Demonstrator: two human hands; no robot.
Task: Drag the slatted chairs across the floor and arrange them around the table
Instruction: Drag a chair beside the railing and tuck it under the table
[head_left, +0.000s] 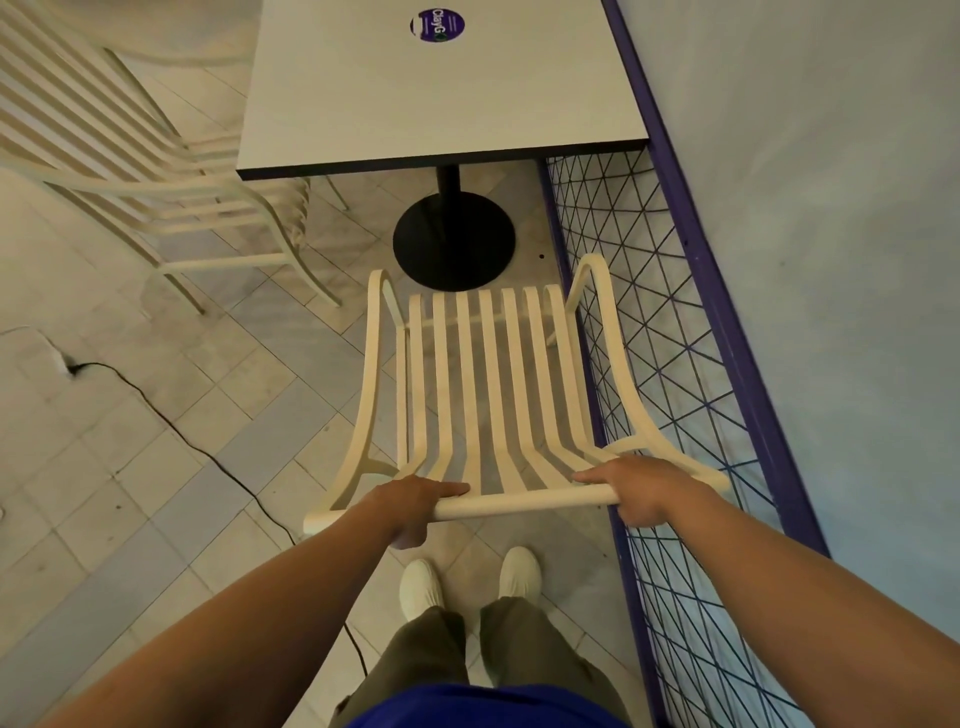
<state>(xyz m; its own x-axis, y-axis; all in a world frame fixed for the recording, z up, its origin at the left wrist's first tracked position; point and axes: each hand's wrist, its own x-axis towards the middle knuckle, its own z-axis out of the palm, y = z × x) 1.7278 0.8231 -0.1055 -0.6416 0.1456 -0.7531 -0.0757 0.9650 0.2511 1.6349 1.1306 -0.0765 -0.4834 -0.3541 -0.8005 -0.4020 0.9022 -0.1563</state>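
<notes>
Cream slats are running away from you: you are holding the slatted chair (493, 364) by its top rail. Your left hand (415, 506) is wrapping the rail near its left end, and your right hand (641, 488) is curling around it near the right end. The chair is standing before the table (441, 93), its seat front lying near the black base (454, 239), just beside the purple mesh fence (696, 260). A second chair (223, 262) is sitting at the table's left side.

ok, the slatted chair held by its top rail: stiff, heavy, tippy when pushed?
Probably stiff: the chair has a continuous frame and slats. Likely light: open slats, thin frame. Gripped high at the top rail by left hand and right hand, it may tip forward or catch on the tiled floor.
</notes>
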